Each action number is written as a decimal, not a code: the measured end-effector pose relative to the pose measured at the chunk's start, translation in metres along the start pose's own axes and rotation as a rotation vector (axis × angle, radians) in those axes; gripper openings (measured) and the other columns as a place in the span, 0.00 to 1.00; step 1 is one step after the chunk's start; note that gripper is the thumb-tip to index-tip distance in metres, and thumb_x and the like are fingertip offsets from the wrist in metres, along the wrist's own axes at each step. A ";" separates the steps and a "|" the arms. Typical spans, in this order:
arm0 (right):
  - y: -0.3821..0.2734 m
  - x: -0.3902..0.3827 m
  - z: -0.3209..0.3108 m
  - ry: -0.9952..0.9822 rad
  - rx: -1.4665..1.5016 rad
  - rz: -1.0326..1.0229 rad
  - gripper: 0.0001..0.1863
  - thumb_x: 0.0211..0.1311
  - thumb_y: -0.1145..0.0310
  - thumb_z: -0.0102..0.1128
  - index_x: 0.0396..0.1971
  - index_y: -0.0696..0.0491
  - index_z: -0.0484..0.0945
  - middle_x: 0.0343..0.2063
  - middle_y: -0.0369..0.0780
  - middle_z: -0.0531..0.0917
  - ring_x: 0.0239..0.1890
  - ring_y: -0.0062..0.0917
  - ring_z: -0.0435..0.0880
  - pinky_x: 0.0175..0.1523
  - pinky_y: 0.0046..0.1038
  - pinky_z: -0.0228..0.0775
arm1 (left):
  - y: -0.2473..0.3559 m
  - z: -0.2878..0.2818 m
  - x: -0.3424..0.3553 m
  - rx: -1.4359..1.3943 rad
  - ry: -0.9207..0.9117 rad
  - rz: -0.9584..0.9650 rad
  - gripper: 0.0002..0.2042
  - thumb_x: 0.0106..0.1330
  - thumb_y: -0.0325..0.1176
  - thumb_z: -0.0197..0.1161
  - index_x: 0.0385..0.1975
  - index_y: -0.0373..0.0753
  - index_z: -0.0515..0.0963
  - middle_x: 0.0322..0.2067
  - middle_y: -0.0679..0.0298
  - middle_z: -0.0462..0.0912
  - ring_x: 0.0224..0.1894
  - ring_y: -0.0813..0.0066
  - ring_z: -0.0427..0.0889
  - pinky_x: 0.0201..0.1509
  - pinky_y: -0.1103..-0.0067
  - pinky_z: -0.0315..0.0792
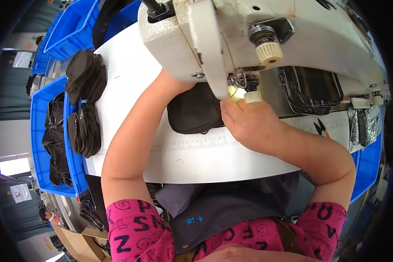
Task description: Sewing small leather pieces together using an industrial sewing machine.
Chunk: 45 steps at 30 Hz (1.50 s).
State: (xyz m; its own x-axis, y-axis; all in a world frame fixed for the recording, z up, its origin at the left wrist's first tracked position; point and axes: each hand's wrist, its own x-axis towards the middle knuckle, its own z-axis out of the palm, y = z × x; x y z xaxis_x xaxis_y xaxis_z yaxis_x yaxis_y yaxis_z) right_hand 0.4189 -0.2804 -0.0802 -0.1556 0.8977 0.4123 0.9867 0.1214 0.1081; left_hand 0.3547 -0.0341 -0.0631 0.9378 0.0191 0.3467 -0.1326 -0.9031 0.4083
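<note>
A pink, letter-printed top (137,229) and a dark apron (231,209) are being worn nearest the lens, both forearms being stretched from them over the smooth white table (131,70). A black fabric piece (193,111), soft and rounded, is being kept flat under the cream, rough-cast sewing machine head (214,30); the left hand (172,81) is being hidden behind that head, so its fingers cannot be judged. The right hand (244,120) is being held with fingers drawn together at the piece's right edge, beside a ribbed knob (252,97).
</note>
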 end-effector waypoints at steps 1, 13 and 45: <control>0.001 0.000 -0.001 -0.007 -0.001 -0.001 0.08 0.47 0.70 0.64 0.29 0.56 0.82 0.25 0.37 0.76 0.25 0.25 0.76 0.27 0.28 0.65 | 0.005 -0.002 0.002 -0.064 -0.041 -0.070 0.18 0.63 0.29 0.73 0.54 0.42 0.83 0.52 0.59 0.86 0.55 0.63 0.84 0.57 0.68 0.78; 0.004 0.002 0.001 0.041 -0.060 0.016 0.16 0.55 0.73 0.64 0.43 0.64 0.84 0.44 0.44 0.86 0.28 0.22 0.81 0.24 0.25 0.72 | 0.028 -0.017 -0.023 0.255 0.079 -0.181 0.12 0.60 0.33 0.72 0.44 0.40 0.87 0.44 0.56 0.88 0.48 0.55 0.86 0.52 0.67 0.79; 0.014 0.006 0.019 0.051 0.057 0.146 0.14 0.57 0.66 0.69 0.41 0.55 0.82 0.37 0.36 0.79 0.34 0.29 0.84 0.34 0.32 0.76 | 0.056 0.000 -0.064 0.078 -0.015 0.008 0.28 0.52 0.47 0.78 0.52 0.41 0.83 0.57 0.64 0.84 0.60 0.60 0.79 0.62 0.68 0.76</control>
State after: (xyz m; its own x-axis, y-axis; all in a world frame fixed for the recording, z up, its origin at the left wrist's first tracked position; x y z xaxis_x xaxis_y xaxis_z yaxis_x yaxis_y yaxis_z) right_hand 0.4330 -0.2650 -0.0938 -0.0116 0.8848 0.4658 0.9998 0.0167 -0.0069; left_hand 0.2870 -0.0857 -0.0623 0.9415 0.0055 0.3369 -0.1155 -0.9340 0.3380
